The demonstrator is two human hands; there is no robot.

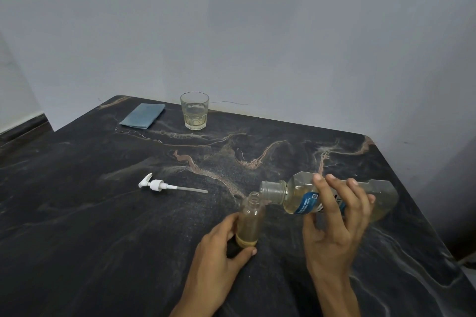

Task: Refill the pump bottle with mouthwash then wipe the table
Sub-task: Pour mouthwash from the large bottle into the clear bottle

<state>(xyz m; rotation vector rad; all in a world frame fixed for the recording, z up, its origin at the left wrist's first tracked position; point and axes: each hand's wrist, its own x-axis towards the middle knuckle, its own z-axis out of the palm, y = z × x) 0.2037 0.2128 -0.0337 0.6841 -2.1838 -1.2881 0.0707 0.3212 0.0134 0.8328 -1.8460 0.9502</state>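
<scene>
A: Which step is this?

B: The pour, I'd judge. The right hand [334, 216] has its fingers [332, 195] curled over a clear plastic mouthwash bottle with a blue label [304, 199], tipped nearly level, its open neck just above the mouth of the small clear pump bottle [251, 221]. That one stands upright on the dark marbled desk [103, 226], gripped low down between the left hand's [221, 247] thumb and fingers.

A: And the pump itself?

B: The white pump head with its dip tube [164, 185] lies flat on the desk, well apart to the left. The folded blue cloth [143, 115] sits at the far edge, near a clear glass tumbler [194, 110] holding some pale liquid.

A: What does the next move want?

B: Probably a steady tilt with the necks kept lined up; the receiving mouth is narrow, so a spill looks likely.

A: Anything unclear?

B: Whether liquid is actually running I can't tell. The small bottle shows only a pale band near its base, partly behind the left fingers. The label text is unreadable.
</scene>
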